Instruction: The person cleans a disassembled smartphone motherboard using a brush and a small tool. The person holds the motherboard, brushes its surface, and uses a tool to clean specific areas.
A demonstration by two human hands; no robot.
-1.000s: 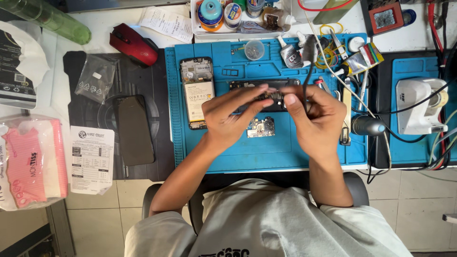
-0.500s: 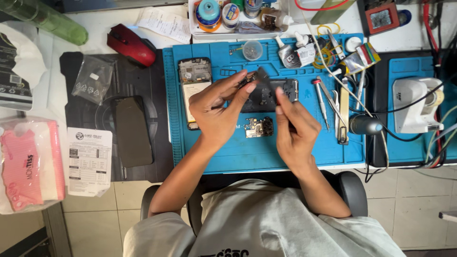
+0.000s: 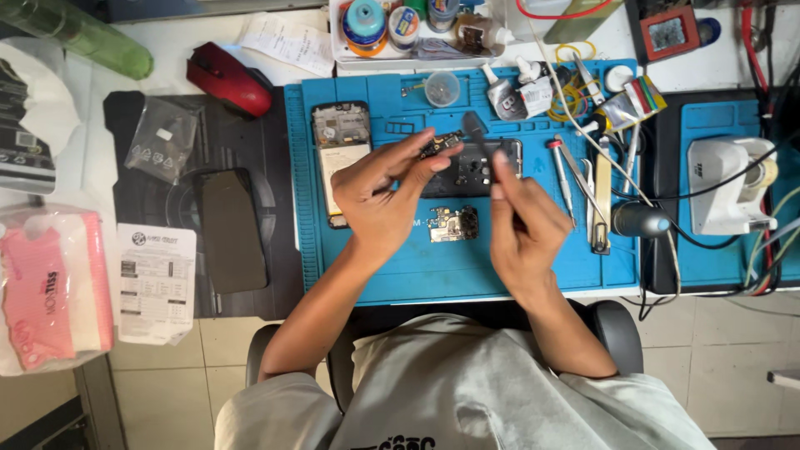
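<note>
Circuit board [image 3: 442, 144], small and dark, is pinched in the left hand [image 3: 379, 196] fingertips, its long axis slanting up toward the right hand [image 3: 521, 221]. That hand grips a dark brush [image 3: 477, 133], tip pointing up-left. Both hover over a blue work mat [image 3: 533, 275]. Far left of them lies a white printed label [image 3: 156, 279] beside a pink packet [image 3: 33, 304].

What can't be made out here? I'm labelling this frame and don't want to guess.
Head view only:
- Small board in left hand: its parts are too small to tell.
- Tool in right hand: the fingers hide its lower end.
- Dark phone frame: partly covered by both hands.
- Green bottle: cut off by the top-left edge.
- Cables: run off the right edge.
</note>
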